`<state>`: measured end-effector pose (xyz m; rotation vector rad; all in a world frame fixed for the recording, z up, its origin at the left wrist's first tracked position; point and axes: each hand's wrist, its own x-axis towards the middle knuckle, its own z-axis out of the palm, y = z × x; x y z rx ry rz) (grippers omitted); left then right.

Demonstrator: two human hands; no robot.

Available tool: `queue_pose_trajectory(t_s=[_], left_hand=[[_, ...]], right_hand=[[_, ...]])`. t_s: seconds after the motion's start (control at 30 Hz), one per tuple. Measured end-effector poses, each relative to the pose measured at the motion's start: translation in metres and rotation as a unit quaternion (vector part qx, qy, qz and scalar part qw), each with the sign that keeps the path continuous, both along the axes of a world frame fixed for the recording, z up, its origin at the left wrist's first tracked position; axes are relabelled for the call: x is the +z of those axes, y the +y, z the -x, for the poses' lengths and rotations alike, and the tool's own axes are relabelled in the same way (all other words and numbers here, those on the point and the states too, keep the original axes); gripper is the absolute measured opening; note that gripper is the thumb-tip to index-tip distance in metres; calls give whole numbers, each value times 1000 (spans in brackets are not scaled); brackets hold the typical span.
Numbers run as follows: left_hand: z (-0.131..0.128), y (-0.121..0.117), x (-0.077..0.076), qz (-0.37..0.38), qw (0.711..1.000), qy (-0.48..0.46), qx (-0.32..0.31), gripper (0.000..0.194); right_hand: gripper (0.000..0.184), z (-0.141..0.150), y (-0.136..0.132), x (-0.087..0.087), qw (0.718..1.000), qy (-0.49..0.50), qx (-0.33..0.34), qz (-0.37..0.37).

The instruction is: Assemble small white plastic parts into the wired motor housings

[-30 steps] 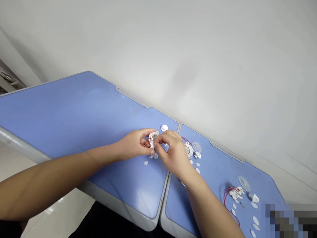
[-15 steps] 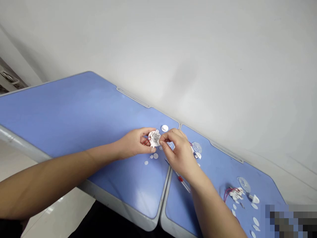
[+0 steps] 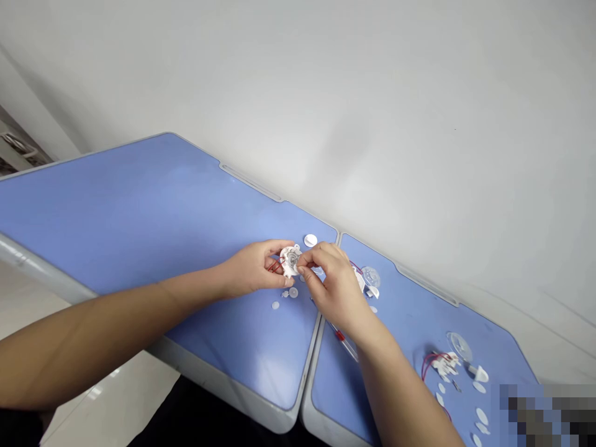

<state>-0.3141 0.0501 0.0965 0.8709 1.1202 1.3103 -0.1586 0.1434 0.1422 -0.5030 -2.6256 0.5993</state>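
Observation:
My left hand (image 3: 258, 267) is closed round the left edge of a small round white plastic housing (image 3: 285, 254), thumb below and fingers above. A coiled grey part sits in its face, and red wires (image 3: 276, 265) run from its left side. At the housing's right edge my right hand (image 3: 334, 282) pinches with thumb and forefinger; whatever lies between those fingertips is hidden. Just beyond the hands rests a white disc with a raised rib (image 3: 310, 240). Several little white discs (image 3: 293, 292) lie on the blue table below the housing.
A slim tool with a red collar (image 3: 340, 336), probably a screwdriver, lies under my right wrist across the table seam. To the right are a clear disc (image 3: 371, 277), a white part with red wires (image 3: 444, 365) and several white pieces (image 3: 481, 416). A wall rises behind.
My right hand's fingertips have moved slightly left, further over the housing's face. The left hand keeps its hold almost unmoved.

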Motion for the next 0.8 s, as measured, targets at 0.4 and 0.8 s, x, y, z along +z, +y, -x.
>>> queue_pose_trajectory(t_s=[0.4, 0.8], left_hand=[[1, 1, -4, -29, 999, 13, -30, 63], [-3, 0, 9, -39, 999, 27, -8, 51]], right_hand=[[11, 2, 4, 3, 989, 5, -3, 146], [10, -5, 11, -3, 963, 4, -19, 267]])
